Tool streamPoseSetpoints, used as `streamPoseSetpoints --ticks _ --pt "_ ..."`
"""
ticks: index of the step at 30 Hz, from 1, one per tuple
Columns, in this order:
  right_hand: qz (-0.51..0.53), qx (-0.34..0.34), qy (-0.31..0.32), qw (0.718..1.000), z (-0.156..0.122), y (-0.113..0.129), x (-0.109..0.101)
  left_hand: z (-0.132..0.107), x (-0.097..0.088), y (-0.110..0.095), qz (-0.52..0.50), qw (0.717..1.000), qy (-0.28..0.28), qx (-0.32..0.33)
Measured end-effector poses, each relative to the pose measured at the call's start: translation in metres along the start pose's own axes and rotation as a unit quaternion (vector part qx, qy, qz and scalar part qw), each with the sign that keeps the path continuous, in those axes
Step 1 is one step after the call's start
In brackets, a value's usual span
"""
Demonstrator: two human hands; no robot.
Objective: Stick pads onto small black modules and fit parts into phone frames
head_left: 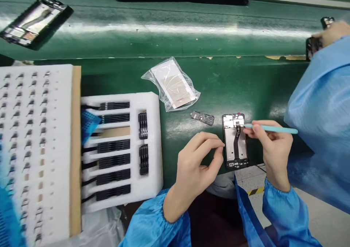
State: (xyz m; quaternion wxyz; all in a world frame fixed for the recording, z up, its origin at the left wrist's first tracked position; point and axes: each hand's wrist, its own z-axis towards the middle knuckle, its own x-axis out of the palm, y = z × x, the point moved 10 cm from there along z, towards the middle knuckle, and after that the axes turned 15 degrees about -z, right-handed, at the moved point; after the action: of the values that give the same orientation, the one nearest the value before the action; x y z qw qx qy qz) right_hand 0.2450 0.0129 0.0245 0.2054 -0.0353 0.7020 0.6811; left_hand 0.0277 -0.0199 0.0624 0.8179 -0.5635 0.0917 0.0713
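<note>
Logged from my remote station: phone frame (235,141) with flex cable (237,145), on green table (175,155). Right hand (273,148): fingers narrow, holding blue plastic spudger (273,128) at frame's right edge. Left hand (198,163): fingers pinched narrow, nothing visible held, just left of frame.

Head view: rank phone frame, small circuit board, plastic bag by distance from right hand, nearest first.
1. Phone frame: just left of the right hand, under its fingers.
2. Small black circuit board: farther left, beyond the frame.
3. Clear plastic bag: farthest, up-left past the board.
</note>
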Motion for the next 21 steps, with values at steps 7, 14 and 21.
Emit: streamPoseSetpoints --ticks 7,14,21 --pt "-0.031 0.035 -0.027 0.999 0.024 -0.025 0.001 0.02 0.03 0.004 0.092 0.991 0.081 0.054" --pt "-0.037 0.072 0.003 0.997 0.03 -0.031 0.006 0.021 0.051 0.016 0.173 0.973 0.133 0.081" --pt "-0.039 0.082 0.007 0.996 0.021 -0.036 0.014 0.022 0.056 0.015 0.206 0.963 0.148 0.092"
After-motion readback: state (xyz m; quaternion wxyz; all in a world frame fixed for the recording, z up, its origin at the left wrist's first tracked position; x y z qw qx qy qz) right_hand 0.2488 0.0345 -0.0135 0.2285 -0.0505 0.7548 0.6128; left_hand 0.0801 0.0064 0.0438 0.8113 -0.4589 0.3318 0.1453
